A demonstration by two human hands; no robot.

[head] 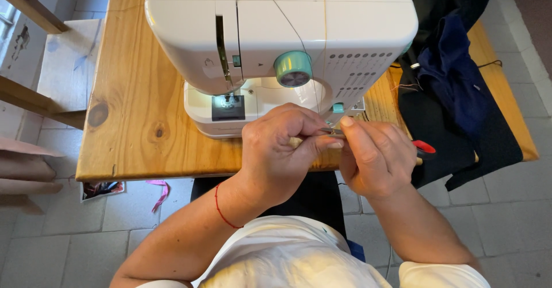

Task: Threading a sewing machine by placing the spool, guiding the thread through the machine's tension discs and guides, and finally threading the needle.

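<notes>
Hands meet near the white plastic sewing machine (pixel 276 46) — left hand (pixel 284 150) and right hand (pixel 374 158) pinch one small metal piece (pixel 333 131) between fingertips; it looks light, stiff, slippery — best gripped at its ends.

A wooden table (pixel 138 121) carries 1 white sewing machine (pixel 276 41) and dark fabric (pixel 460 92) beside it

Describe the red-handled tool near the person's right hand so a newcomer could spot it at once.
Start at the white sewing machine on the wooden table. Go to the table's near edge, just past the right hand, where the dark fabric lies. The red-handled tool pokes out there, the only bright red thing on the table.
</notes>
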